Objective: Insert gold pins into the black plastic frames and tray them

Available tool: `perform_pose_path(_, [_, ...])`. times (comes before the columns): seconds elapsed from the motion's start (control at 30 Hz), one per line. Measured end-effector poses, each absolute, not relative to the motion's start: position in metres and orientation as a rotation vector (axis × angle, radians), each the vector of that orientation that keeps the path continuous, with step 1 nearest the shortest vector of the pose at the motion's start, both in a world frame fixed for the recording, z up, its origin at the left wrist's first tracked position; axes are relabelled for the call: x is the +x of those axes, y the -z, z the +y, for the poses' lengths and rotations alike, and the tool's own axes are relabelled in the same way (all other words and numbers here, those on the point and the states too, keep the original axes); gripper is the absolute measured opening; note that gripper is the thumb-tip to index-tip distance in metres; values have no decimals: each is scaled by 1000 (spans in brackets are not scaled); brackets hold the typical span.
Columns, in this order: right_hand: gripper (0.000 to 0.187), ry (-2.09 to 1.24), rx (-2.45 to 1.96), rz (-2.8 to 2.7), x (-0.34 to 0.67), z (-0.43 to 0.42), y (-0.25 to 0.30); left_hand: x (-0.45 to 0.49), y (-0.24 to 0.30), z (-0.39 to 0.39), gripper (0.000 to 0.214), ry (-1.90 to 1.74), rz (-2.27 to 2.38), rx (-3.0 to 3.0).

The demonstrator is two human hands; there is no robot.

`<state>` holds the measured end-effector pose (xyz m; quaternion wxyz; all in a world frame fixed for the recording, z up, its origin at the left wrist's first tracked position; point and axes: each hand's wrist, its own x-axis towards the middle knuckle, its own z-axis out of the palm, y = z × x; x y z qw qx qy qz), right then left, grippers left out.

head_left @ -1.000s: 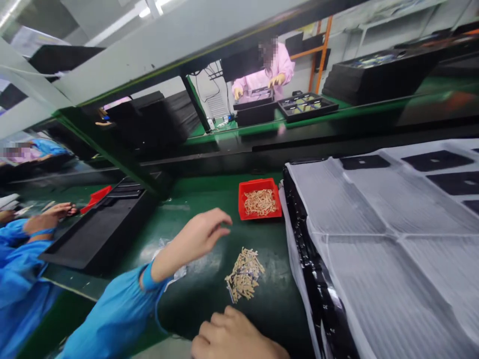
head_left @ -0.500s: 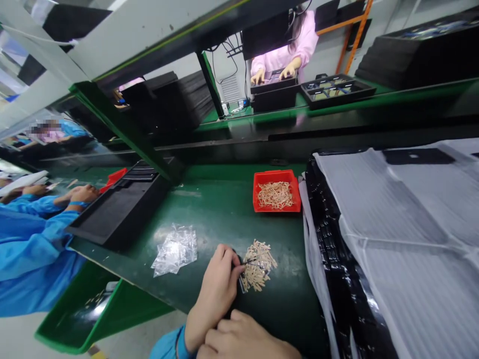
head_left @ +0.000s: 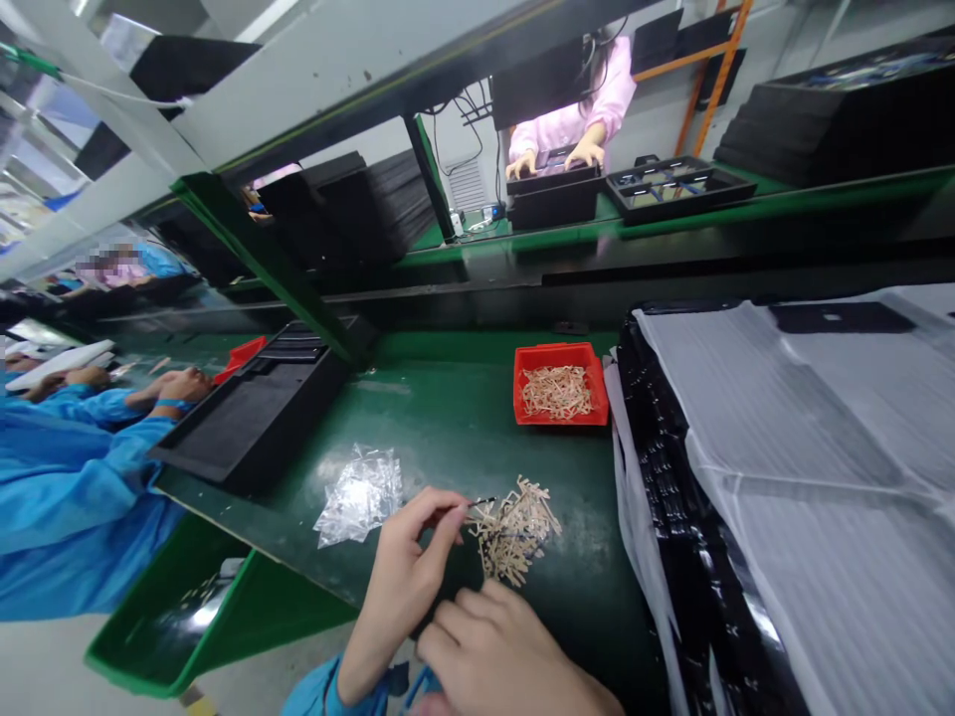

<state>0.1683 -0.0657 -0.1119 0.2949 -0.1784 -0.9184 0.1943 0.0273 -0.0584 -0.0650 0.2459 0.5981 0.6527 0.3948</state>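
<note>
A loose heap of small tan parts point(head_left: 516, 525) lies on the green bench point(head_left: 448, 418) in front of me. My left hand point(head_left: 407, 577) pinches a thin dark piece at the heap's left edge, thumb and forefinger closed on it. Low in the view, my right hand point(head_left: 507, 656) rests with fingers curled, just below the heap; what it holds, if anything, is hidden. A crumpled clear plastic bag point(head_left: 359, 493) lies to the left of my left hand.
A red bin point(head_left: 561, 384) of the same tan parts stands behind the heap. A stack of black trays under white foam sheets point(head_left: 783, 477) fills the right. A black tray point(head_left: 254, 418) lies left; a co-worker's blue sleeves point(head_left: 75, 477) are beyond it. Another person works across the line.
My left hand came down from above the bench to the heap and pinched a thin piece. The plastic bag came into view. The view shifted down and left.
</note>
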Motion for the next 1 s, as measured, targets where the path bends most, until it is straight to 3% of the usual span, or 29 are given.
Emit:
perform_pose_path(0.13, [16, -577, -838, -2266, 191, -57, 91, 22, 57, -58, 19, -1103, 1788, 1681])
perform_pose_path(0.3, [30, -466, -1245, -1729, 200, -46, 80, 16, 50, -59, 21, -1017, 1738, 1738])
perform_pose_path(1.0, [25, -713, -1126, -1755, 197, -49, 77, 16, 38, -48, 23, -947, 1662, 1821])
